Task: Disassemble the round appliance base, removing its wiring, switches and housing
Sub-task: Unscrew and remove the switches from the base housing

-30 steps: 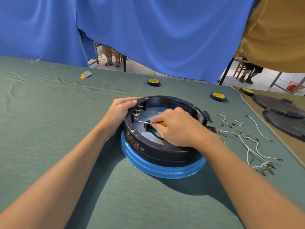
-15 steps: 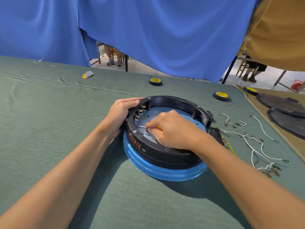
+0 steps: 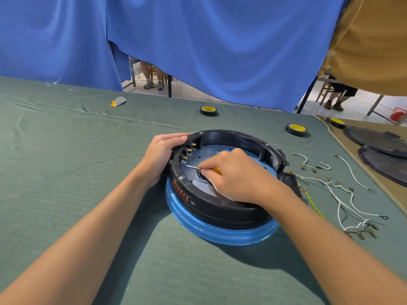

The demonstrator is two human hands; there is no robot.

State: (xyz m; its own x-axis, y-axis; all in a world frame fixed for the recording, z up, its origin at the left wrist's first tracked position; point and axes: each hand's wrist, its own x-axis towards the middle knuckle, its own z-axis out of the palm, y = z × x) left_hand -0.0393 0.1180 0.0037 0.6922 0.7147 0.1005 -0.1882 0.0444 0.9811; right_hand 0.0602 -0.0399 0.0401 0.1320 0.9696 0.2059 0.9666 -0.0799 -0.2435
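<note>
Two hands: both yours work the round base [image 3: 222, 209], which sits mid-table on the green cloth [image 3: 66, 172].
Left hand [image 3: 161, 155]: fingers curl over the black rim, gripping it beside the switch terminals [image 3: 189, 150].
Switch terminals: bare of leads, so the step looks like freeing the switches.
Screwdriver [image 3: 191, 166]: tip near the lowest terminal; next, seat it and pry gently.
Right hand [image 3: 237, 176]: pinches the yellow handle.
Loose wires [image 3: 343, 194]: out, lying right of the base.

The housing ring [image 3: 220, 208] is black with red lettering, its lower rim [image 3: 220, 236] blue. The table cloth [image 3: 66, 172] is green. The wires [image 3: 343, 208] are white; tape rolls [image 3: 208, 111] are black with yellow cores.
</note>
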